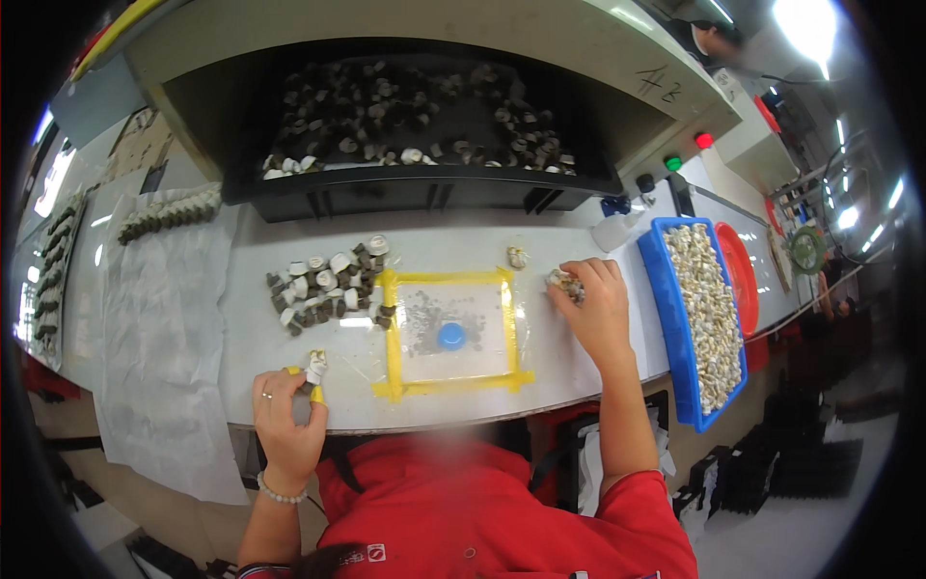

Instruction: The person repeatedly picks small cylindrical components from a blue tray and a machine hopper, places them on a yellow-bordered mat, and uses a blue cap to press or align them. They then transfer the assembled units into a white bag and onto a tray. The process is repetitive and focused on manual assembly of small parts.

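My left hand [287, 415], with yellow covers on two fingertips, pinches a small white and dark grey part [316, 369] near the table's front edge. To the right, the curled fingers of my right hand [600, 307] are closed on a small cluster of cream and grey pieces [567, 284]; their exact kind is too small to tell. One similar cream piece [517, 256] sits alone on the table. Between my hands lies a white sheet framed with yellow tape [453, 370], bearing a round blue cap [451, 336]. Many white and grey parts [326, 280] are grouped left of the sheet.
A black bin [424, 188] of similar parts stands under a shelf at the back. At right are a blue tray [690, 323] full of cream pieces, a red tray [738, 280] and a translucent bottle [612, 230]. Parts in rows [172, 214] rest on white paper [164, 338] at left.
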A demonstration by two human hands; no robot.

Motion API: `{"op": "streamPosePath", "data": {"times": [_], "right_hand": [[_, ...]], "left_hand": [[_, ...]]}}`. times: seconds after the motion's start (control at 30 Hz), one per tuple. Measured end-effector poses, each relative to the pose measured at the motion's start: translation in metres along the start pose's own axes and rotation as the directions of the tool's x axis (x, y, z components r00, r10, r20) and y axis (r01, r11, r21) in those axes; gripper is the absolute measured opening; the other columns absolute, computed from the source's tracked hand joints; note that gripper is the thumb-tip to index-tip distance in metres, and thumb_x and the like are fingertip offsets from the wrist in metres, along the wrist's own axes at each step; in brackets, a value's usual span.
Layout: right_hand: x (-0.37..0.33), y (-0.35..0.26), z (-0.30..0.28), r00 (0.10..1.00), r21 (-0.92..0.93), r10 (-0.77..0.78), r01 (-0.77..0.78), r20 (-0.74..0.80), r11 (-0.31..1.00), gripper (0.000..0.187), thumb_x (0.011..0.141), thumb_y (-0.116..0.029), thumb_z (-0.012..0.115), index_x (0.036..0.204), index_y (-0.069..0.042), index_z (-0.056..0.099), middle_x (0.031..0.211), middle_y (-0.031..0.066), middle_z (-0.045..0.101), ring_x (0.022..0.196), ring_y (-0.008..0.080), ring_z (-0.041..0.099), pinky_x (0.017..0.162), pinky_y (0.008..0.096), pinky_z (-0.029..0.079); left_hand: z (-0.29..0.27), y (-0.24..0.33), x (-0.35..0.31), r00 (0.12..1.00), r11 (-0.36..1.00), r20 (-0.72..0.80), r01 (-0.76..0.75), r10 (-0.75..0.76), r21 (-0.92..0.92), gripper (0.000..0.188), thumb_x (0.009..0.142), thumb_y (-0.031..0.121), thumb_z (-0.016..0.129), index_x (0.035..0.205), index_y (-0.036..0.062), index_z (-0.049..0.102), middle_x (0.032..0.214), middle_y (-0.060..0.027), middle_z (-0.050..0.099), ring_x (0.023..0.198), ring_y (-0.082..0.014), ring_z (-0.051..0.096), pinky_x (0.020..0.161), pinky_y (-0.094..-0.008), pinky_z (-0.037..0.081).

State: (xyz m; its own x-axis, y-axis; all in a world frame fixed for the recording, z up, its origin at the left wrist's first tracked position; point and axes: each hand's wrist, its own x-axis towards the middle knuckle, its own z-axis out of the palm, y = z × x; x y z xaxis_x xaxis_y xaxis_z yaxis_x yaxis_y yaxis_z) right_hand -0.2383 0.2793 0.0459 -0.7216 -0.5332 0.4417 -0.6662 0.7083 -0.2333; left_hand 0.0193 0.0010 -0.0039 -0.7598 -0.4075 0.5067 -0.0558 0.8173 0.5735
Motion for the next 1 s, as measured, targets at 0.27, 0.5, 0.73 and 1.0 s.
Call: {"op": "streamPosePath", "data": {"times": [0.27,0.5,0.73,1.0], "right_hand": [[-0.006,-0.008,0.008,0.997,0.107,-0.021,0.013,0.076,0.994,0.019,0.073,-0.005,0.072,0.091,-0.002,0.066,0.080,0.0106,0.062,0.076,0.0261,0.057,0.069,0.0351,0.047],[-0.034,-0.026,0.008,0.958,0.477,0.021,-0.162,0.287,0.864,0.013,0.080,-0.003,0.069,0.093,0.000,0.069,0.080,0.0052,0.062,0.068,0.0138,0.056,0.063,0.0263,0.045],[-0.039,-0.022,-0.002,0.955,0.472,-0.029,-0.119,0.295,0.874,0.020,0.081,-0.003,0.069,0.101,-0.001,0.069,0.095,0.0069,0.060,0.074,0.0122,0.056,0.065,0.0236,0.046],[-0.041,-0.016,0.000,0.922,0.389,-0.080,-0.080,0.378,0.918,0.024,0.078,-0.003,0.070,0.102,-0.002,0.068,0.098,0.0075,0.059,0.074,0.0183,0.060,0.066,0.0282,0.049]], "left_hand": [[0.007,0.030,0.034,0.990,0.994,0.092,-0.108,0.108,-0.007,0.050,0.068,-0.005,0.064,0.118,-0.0004,0.055,0.114,-0.0215,0.049,0.099,-0.0353,0.053,0.083,-0.0397,0.047],[0.047,0.049,0.075,0.923,0.980,0.378,-0.137,0.074,0.145,0.035,0.073,-0.001,0.059,0.108,-0.0001,0.059,0.104,-0.0212,0.050,0.093,-0.0350,0.054,0.075,-0.0422,0.049],[0.029,0.045,0.066,0.900,0.985,0.409,-0.172,0.154,0.008,0.022,0.074,-0.001,0.059,0.096,-0.0014,0.057,0.105,-0.0211,0.052,0.094,-0.0371,0.052,0.081,-0.0437,0.046],[0.034,0.040,0.059,0.946,0.999,0.322,-0.042,0.030,0.028,0.032,0.070,-0.002,0.062,0.101,-0.0038,0.054,0.101,-0.0180,0.053,0.095,-0.0343,0.050,0.083,-0.0423,0.044]]}}
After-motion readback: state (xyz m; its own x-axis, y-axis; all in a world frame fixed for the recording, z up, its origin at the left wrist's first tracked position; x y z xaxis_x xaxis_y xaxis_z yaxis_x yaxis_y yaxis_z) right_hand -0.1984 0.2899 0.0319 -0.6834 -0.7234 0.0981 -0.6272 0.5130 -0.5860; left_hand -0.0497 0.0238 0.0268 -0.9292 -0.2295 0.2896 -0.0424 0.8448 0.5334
